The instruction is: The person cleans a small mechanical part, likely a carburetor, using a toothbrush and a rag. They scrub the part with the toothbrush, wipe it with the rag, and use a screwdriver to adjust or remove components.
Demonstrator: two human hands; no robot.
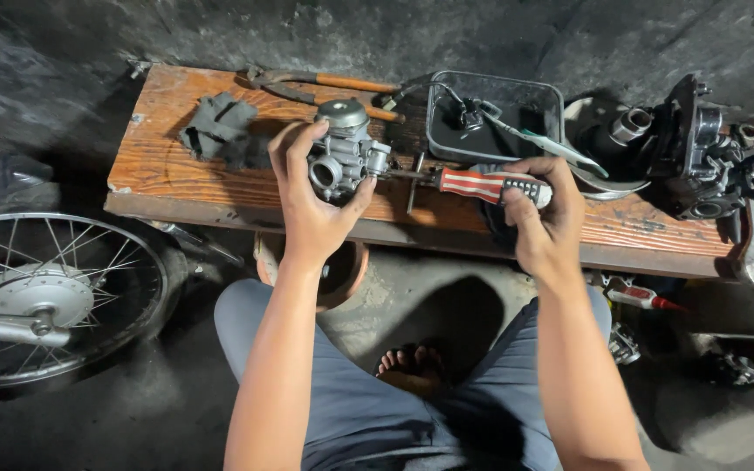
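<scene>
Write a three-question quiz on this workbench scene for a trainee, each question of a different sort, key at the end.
1. True or false: the left hand holds the carburetor above the wooden plank.
2. Which tool is in the right hand? A) pliers B) screwdriver C) wrench
3. Fill in: left of the person's knees, on the floor, lies a spoked ____.

Key
1. True.
2. B: its handle is striped red and white, and its tip points at the carburetor.
3. wheel
</scene>
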